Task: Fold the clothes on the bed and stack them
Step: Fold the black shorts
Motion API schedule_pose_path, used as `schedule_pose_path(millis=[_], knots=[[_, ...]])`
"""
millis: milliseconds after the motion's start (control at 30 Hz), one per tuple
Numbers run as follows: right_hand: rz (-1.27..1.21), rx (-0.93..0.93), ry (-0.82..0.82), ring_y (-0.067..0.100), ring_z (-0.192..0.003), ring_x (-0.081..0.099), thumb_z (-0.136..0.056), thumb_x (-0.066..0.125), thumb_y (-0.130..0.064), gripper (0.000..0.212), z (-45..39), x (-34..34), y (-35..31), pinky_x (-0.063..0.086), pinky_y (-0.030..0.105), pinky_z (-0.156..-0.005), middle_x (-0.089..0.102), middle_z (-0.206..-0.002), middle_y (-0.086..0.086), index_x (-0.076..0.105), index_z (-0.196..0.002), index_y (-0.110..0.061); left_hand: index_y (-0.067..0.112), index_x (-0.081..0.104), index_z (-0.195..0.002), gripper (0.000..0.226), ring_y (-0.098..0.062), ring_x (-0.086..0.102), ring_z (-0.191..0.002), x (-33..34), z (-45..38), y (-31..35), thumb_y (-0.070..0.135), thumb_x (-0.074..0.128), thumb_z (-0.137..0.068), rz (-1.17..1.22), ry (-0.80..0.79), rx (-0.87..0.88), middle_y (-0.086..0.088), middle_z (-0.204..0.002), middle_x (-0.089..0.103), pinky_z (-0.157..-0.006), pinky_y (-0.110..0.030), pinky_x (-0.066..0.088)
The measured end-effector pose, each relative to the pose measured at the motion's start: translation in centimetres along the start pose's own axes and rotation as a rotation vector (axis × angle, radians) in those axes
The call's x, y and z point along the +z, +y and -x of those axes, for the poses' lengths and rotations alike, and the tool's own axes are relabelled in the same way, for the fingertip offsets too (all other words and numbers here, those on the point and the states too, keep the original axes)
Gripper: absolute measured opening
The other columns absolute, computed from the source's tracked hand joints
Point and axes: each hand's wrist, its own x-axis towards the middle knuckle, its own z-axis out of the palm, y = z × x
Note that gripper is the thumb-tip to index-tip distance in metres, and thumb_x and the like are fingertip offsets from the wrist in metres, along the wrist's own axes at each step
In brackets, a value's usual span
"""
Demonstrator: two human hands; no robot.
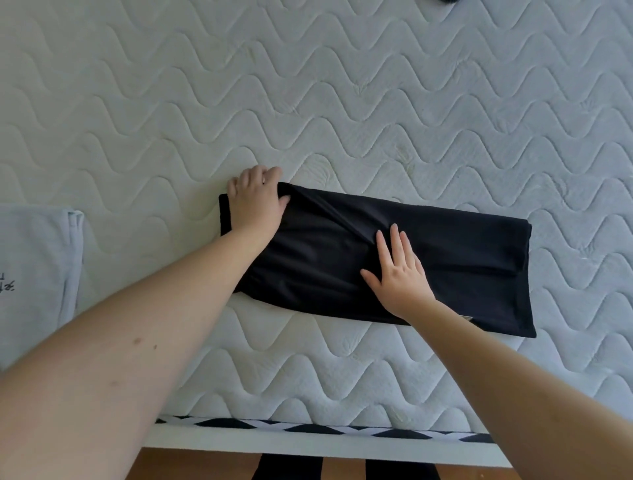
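A black garment, folded into a long strip, lies across the middle of the white quilted mattress. My left hand grips the strip's left end, with the fingers curled over its far edge and the thumb tucked into a fold. My right hand lies flat on the strip's middle with straight, spread fingers, pressing the cloth down. A crease runs from the left hand toward the right hand.
A folded pale grey garment with dark print lies at the left edge of the mattress. The mattress's near edge has a black-and-white patterned band. Below it shows a wooden floor. A dark object peeks in at the top.
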Motion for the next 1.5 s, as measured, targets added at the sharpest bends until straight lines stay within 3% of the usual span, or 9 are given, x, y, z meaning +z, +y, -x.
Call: schedule_pose_path(millis=[233,367,533,633,800,967,1100,1300,1500], knots=[[0.003,-0.254,0.233,0.024,-0.15,0.012,-0.099,0.042,-0.04,0.065,2.1,-0.2,-4.4,0.014,0.042,-0.122,0.014,-0.163,0.007,0.022,-0.155,-0.015,0.014,0.029,-0.149,0.079,-0.029,0.038,-0.134,-1.6,7.8,-4.4,0.042,0.069,-0.086,0.394,0.031,-0.256,-0.015,-0.147,0.038,-0.107,-0.044,0.036],[0.032,-0.436,0.131,0.022,-0.15,0.013,-0.1,0.038,-0.044,0.064,2.7,1.2,-7.8,0.012,0.04,-0.123,0.016,-0.163,0.003,0.021,-0.155,-0.017,0.009,0.049,-0.126,0.064,-0.024,0.06,-0.105,-0.7,11.3,-5.4,0.045,0.075,-0.08,0.709,-0.117,-0.62,-0.006,-0.12,0.059,-0.085,-0.036,0.05],[0.153,-0.432,-0.033,0.022,-0.151,-0.003,-0.101,0.023,-0.054,0.07,3.0,3.1,-9.9,0.004,0.041,-0.123,-0.005,-0.164,0.007,0.0,-0.157,-0.019,0.017,0.054,-0.111,0.054,-0.016,0.061,-0.089,0.2,12.3,-6.0,0.053,0.074,-0.077,0.841,-0.247,-0.758,0.003,-0.105,0.064,-0.068,-0.025,0.044],[0.193,-0.349,-0.106,0.023,-0.149,-0.017,-0.099,0.014,-0.058,0.073,3.1,4.0,-11.2,-0.004,0.044,-0.122,-0.021,-0.161,0.008,-0.013,-0.155,-0.02,0.021,0.05,-0.107,0.039,-0.016,0.059,-0.088,0.2,12.6,-6.2,0.044,0.071,-0.083,0.807,-0.238,-0.68,0.005,-0.103,0.06,-0.068,-0.027,0.042],[0.143,-0.369,-0.033,0.02,-0.151,-0.006,-0.099,0.014,-0.058,0.069,3.3,3.7,-11.4,0.0,0.042,-0.123,-0.009,-0.164,0.004,-0.002,-0.156,-0.024,0.019,0.05,-0.113,0.029,-0.022,0.06,-0.095,-0.8,12.3,-7.9,0.031,0.063,-0.091,0.776,-0.189,-0.569,0.0,-0.111,0.06,-0.076,-0.032,0.046],[0.241,-0.442,-0.021,0.018,-0.151,-0.004,-0.099,0.009,-0.057,0.068,4.4,3.4,-7.9,-0.005,0.039,-0.121,-0.009,-0.164,0.001,-0.001,-0.157,-0.023,0.016,0.051,-0.125,0.043,-0.021,0.059,-0.096,-0.5,12.6,-8.3,0.037,0.065,-0.09,0.693,-0.166,-0.563,0.001,-0.113,0.061,-0.075,-0.03,0.041],[0.038,-0.318,0.224,0.016,-0.151,0.006,-0.102,0.023,-0.052,0.062,4.1,1.4,-6.3,0.002,0.038,-0.122,0.009,-0.164,-0.001,0.017,-0.156,-0.024,0.009,0.04,-0.141,0.07,-0.033,0.05,-0.118,-1.0,12.9,-7.3,0.04,0.07,-0.085,0.466,-0.021,-0.519,-0.015,-0.131,0.051,-0.095,-0.043,0.043],[-0.015,0.031,0.102,0.013,-0.151,-0.006,-0.095,0.0,-0.062,0.073,3.2,0.6,0.0,-0.002,0.039,-0.123,-0.005,-0.165,-0.004,0.001,-0.157,-0.023,0.01,0.041,-0.144,0.058,-0.033,0.032,-0.141,-1.9,12.2,-2.2,0.027,0.059,-0.092,0.258,0.201,-0.186,-0.015,-0.148,0.04,-0.11,-0.048,0.032],[0.063,-0.061,0.045,0.013,-0.151,-0.006,-0.098,0.008,-0.058,0.07,5.0,1.2,2.1,-0.002,0.035,-0.122,-0.004,-0.164,-0.003,0.005,-0.157,-0.021,0.017,0.029,-0.152,0.056,-0.023,0.017,-0.149,-0.2,11.8,7.7,0.027,0.044,-0.099,0.147,-0.017,0.262,-0.006,-0.159,0.027,-0.119,-0.045,0.019]])
